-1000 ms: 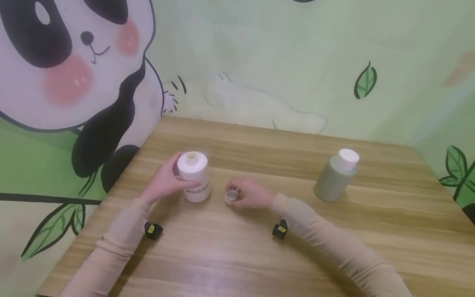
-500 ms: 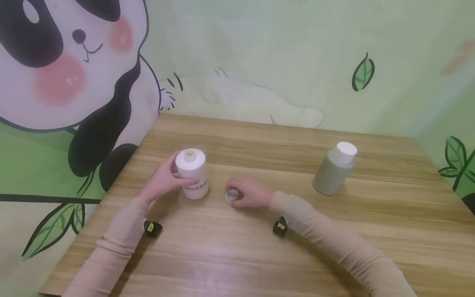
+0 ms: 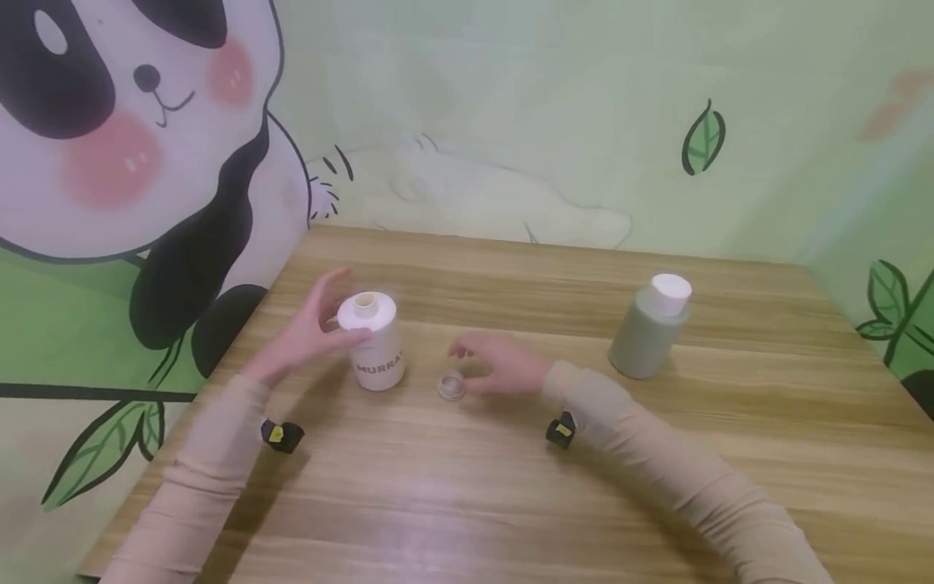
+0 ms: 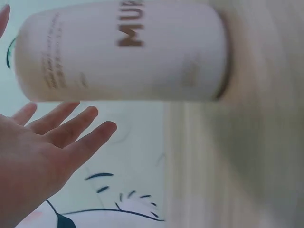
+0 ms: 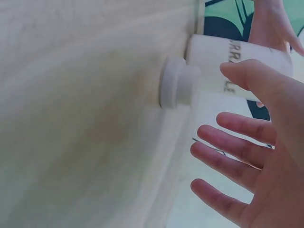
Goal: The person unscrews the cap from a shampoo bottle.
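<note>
A white bottle (image 3: 378,349) with printed lettering stands upright on the table, its neck uncapped. My left hand (image 3: 310,328) is spread around its left side, thumb in front. In the left wrist view the fingers of my left hand (image 4: 52,137) are straight and apart, beside the bottle (image 4: 142,66). A small round cap (image 3: 451,387) lies on the table to the right of the bottle, its hollow side up. Just right of the cap is my right hand (image 3: 503,365). The right wrist view shows its fingers (image 5: 232,161) extended and parted, with the cap (image 5: 178,83) off their tips.
A grey-green bottle (image 3: 645,337) with a white lid (image 3: 671,294) stands upright on the right of the wooden table (image 3: 438,503). Behind the table rises a wall (image 3: 474,105) painted with a panda and leaves. Black wrist devices sit below both sleeves.
Both hands have let go: my left fingers have opened away from the white bottle, and my right fingers have drawn back rightward from the cap, which stays on the table.
</note>
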A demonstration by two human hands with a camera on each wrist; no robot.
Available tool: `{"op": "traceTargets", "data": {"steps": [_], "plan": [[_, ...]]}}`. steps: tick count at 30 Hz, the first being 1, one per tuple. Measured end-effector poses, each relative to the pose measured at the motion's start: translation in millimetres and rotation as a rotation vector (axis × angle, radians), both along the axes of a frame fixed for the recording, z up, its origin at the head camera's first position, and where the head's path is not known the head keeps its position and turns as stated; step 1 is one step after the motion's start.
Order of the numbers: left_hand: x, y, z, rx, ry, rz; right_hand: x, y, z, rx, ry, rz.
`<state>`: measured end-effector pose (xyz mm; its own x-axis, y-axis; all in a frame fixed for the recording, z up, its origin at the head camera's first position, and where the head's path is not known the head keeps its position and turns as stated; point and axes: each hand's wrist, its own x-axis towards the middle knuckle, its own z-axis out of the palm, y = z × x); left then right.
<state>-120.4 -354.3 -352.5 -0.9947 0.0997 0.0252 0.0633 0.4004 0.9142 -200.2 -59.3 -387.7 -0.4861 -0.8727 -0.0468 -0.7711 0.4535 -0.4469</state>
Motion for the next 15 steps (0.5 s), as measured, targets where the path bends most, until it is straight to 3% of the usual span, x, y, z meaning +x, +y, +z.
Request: {"op": "traceTargets", "data": {"steps": [8, 15], "plan": [[-18.1, 26.2, 20.8, -0.026, 0.031, -0.038, -8.3, 42, 24.7, 0.057, 0.193, -0.100], [-25.1, 27.7, 35.5, -0.128, 0.032, -0.038, -16.5, 71, 44.9, 0.067, 0.259, -0.159]]}}
